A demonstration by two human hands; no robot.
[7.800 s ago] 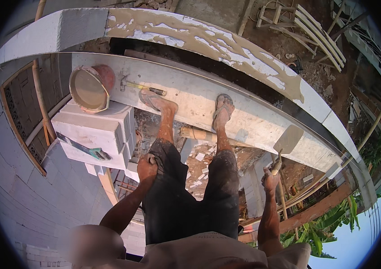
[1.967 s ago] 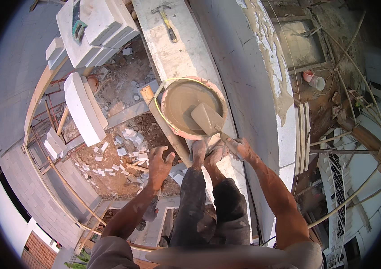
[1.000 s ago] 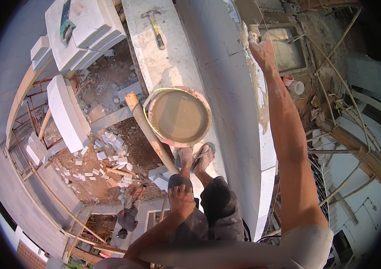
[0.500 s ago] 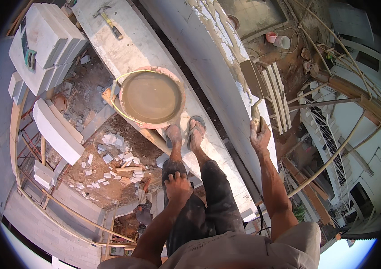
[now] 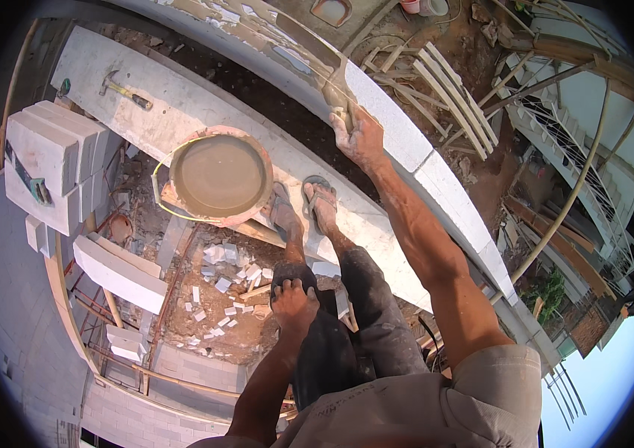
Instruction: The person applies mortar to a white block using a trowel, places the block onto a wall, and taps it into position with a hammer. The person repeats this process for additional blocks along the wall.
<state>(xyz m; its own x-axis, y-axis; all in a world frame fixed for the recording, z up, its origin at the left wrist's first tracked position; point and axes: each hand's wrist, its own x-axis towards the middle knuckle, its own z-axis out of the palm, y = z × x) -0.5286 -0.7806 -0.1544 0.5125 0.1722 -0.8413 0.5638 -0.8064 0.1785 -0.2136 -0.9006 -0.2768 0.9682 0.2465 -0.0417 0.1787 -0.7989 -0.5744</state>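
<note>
My right hand [image 5: 361, 140] is closed around the handle of a mortar-smeared trowel [image 5: 338, 91], reaching over the top of a pale block wall [image 5: 399, 131]. The trowel's blade is down against the wet mortar [image 5: 283, 37] spread along that top, and its outline merges with it. On my left thigh rests my left hand [image 5: 294, 303], holding nothing, its fingers bent over the dark trousers and slightly apart. A round bucket [image 5: 263, 160] full of smooth grey-brown mortar stands on the plank ahead of my feet, its yellow handle folded to the left.
A hammer [image 5: 126, 91] lies on the dusty plank [image 5: 78, 63] under my feet. Stacked white blocks [image 5: 37, 145] at left carry a handsaw [image 5: 29, 179]. Below lies rubble [image 5: 220, 284]. Beyond the wall are a slatted wooden pallet [image 5: 457, 97] and bamboo poles [image 5: 570, 190].
My view has turned, shifting the scene. My right hand and trowel have moved forward and left along the wall top, the blade now tilted. My left hand stays on my thigh.
</note>
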